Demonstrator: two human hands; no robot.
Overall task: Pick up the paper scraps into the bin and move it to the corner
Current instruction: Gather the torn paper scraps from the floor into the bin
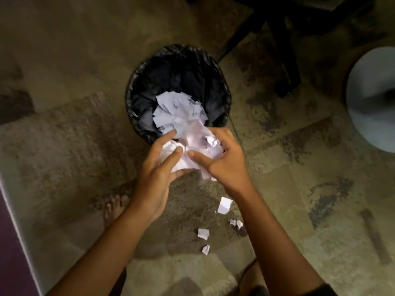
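Cupping paper scraps (192, 150) above the bin (136, 86), 2 hands.

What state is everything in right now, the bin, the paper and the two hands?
bin: upright, lined, partly filled with scraps.
paper bundle: crumpled, held over the bin's near rim.
loose scraps: still on the carpet.
left hand: cupping the bundle.
right hand: cupping the bundle.
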